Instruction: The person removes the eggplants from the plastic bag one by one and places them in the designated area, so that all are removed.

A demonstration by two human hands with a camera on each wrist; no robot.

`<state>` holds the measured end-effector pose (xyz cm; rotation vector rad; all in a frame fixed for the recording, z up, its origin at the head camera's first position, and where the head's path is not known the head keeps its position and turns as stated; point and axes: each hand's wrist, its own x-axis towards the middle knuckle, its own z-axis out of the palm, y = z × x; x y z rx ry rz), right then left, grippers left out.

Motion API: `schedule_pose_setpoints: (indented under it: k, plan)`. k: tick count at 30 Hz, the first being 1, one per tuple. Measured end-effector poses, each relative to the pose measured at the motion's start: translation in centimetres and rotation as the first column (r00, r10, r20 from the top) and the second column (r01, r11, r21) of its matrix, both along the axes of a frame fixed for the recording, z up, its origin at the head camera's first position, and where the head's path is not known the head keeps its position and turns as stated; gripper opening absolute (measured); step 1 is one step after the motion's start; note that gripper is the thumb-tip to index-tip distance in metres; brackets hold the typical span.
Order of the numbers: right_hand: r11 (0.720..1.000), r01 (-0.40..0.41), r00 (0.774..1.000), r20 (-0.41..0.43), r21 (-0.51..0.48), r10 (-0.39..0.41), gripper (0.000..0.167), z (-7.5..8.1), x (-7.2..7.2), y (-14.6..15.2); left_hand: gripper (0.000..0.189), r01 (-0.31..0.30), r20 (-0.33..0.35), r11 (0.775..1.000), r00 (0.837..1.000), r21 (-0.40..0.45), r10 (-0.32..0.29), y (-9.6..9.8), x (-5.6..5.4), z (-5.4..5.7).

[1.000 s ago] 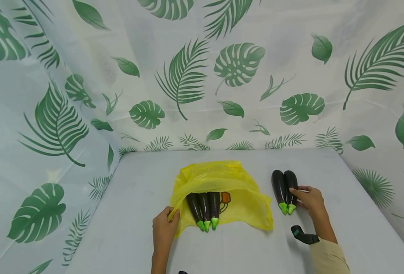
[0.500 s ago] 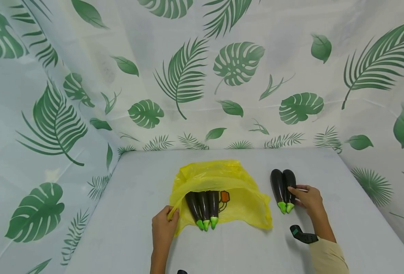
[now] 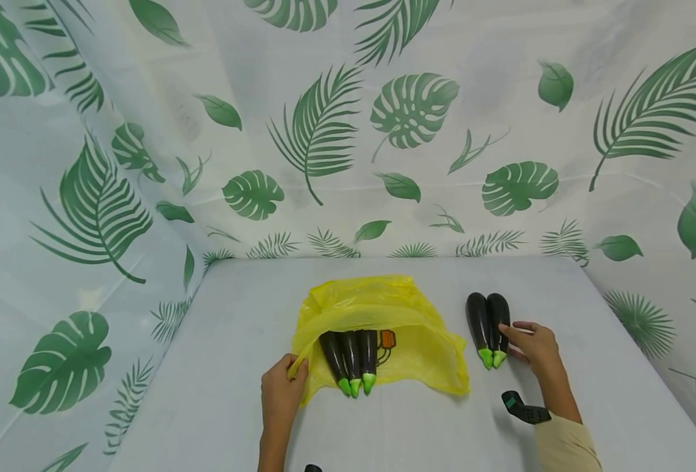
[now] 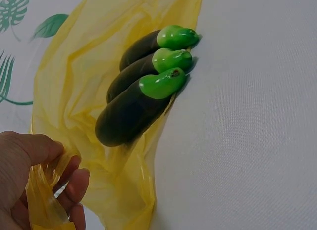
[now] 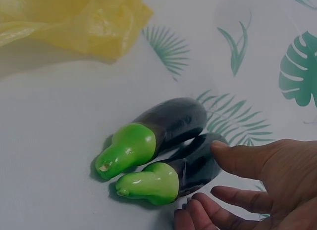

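At the mouth of a yellow plastic bag [image 3: 424, 360], my left hand [image 3: 283, 390] pinches the left edge of the film and holds it up. Three dark eggplants [image 3: 352, 357] with green stem ends lie side by side partly inside, stems towards me; their far ends are hidden under the bag. To the right of the bag, two more eggplants lie side by side on the table, a left one [image 3: 479, 324] and a right one [image 5: 198, 165]. My right hand [image 3: 538, 347] is at the right one, thumb touching its top side, the other fingers loosely spread beside it.
A white-covered table [image 3: 224, 341] carries everything. Behind it and at both sides hangs a white sheet [image 3: 336, 223] printed with green leaves. A black wrist device [image 3: 525, 408] is on my right forearm, above a beige sleeve [image 3: 566, 442].
Over the last half second my right hand has shifted very slightly to the right against the right eggplant. The left hand, the bag and all the eggplants stay where they were.
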<state>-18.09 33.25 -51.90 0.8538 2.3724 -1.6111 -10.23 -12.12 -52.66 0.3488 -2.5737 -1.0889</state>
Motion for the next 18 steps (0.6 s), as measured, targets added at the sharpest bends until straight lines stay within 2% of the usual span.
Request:
schedule_pose_setpoints:
  k: [11,18]
  plan:
    - [0.998,-0.045,0.998,-0.037,0.046,0.046,0.077,1.3,1.2,-0.2,0.008,0.013,-0.007,1.0,1.0,0.011,-0.013,0.0,0.1,0.0]
    - [0.99,-0.055,0.992,-0.109,0.129,0.069,0.09,-0.9,-0.2,1.6,0.007,0.013,-0.007,1.0,1.0,0.021,-0.013,0.0,0.2,0.0]
